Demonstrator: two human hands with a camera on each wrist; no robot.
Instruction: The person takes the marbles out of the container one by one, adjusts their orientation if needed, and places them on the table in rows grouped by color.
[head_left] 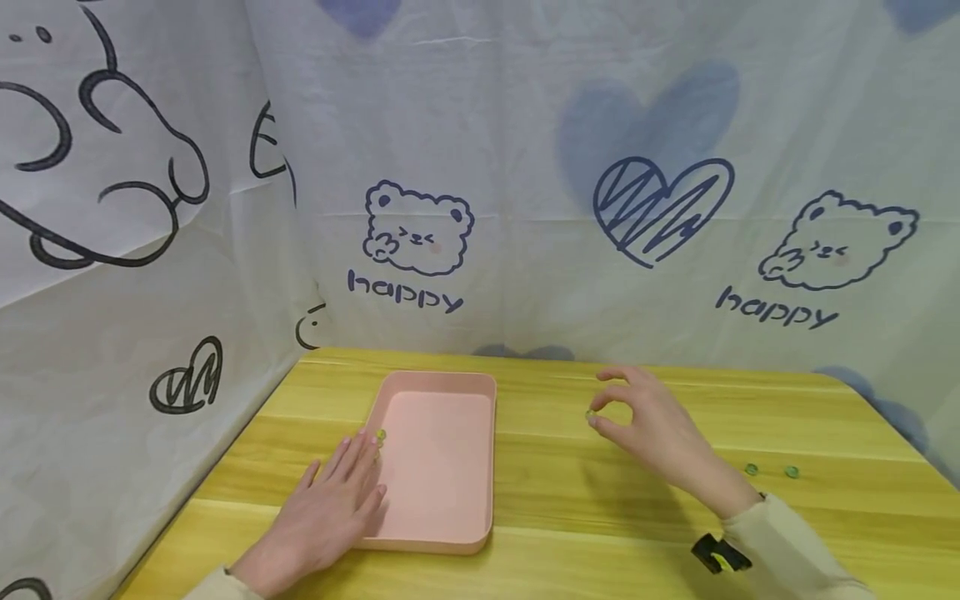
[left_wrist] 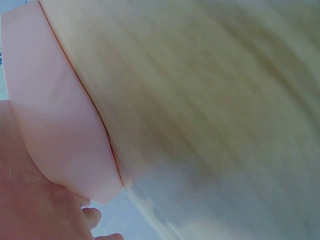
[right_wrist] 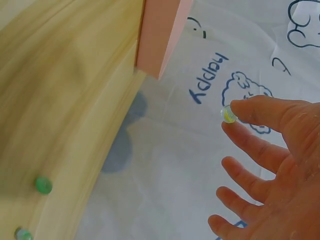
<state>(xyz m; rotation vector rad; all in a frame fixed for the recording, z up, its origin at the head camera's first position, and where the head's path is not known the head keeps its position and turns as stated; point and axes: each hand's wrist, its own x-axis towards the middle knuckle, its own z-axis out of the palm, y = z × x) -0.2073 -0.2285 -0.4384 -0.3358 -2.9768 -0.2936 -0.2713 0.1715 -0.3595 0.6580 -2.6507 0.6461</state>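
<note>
Between thumb and index finger, my right hand point(head_left: 660, 429) pinches a small clear glass marble point(right_wrist: 229, 114) with a yellow-green swirl, held above the table to the right of the tray. A shallow pink tray point(head_left: 438, 467) lies on the table. My left hand point(head_left: 322, 508) rests on its left rim with the fingers straight, reaching over the edge. Small marbles point(head_left: 381, 435) lie inside the tray by the left fingertips, partly hidden by them. Two more greenish marbles, one nearer point(head_left: 752, 469) and one farther right point(head_left: 792, 472), sit on the table beyond the right wrist.
The yellow wood-grain table point(head_left: 555, 500) reaches back to a white cloth point(head_left: 525, 167) printed with bears and hearts. More of this cloth hangs along the left side. A black clip-like piece point(head_left: 720, 554) is at the right sleeve.
</note>
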